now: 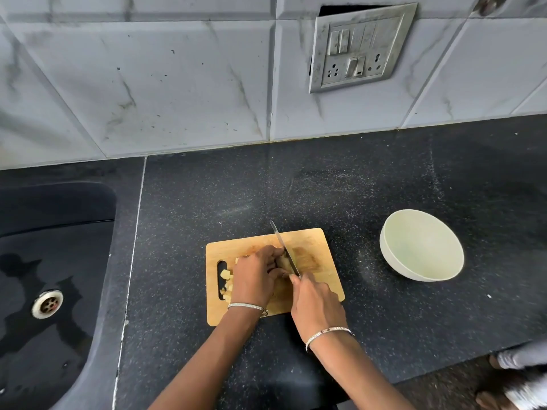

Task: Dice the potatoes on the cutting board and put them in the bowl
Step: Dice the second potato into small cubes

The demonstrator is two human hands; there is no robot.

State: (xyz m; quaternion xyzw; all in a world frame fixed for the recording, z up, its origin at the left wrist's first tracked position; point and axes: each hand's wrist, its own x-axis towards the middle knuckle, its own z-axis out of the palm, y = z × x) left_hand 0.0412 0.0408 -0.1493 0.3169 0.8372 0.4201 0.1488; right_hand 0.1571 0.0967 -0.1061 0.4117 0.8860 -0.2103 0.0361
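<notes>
A dark sink [59,261] with a metal drain [47,303] is set into the left end of the counter [207,196]. A wooden board [307,241] is laid near the counter's front edge, about midway along it, with its slotted end turned toward the sink. Pale potato dice [225,275] are heaped at that left end of the board, some lying over the slot. The left hand [256,276] is placed just right of the dice, its fingers curled down over a potato piece [283,261] (only a small part is seen past the knuckles). A knife [285,250] is held against the right side of that piece, its tip pointing toward the wall. Its handle is hidden in the right hand [316,303], whose fingers are wrapped round it, one finger reaching onto the blade's heel. A bowl [423,244] is set upright on the counter, well right of the board.
</notes>
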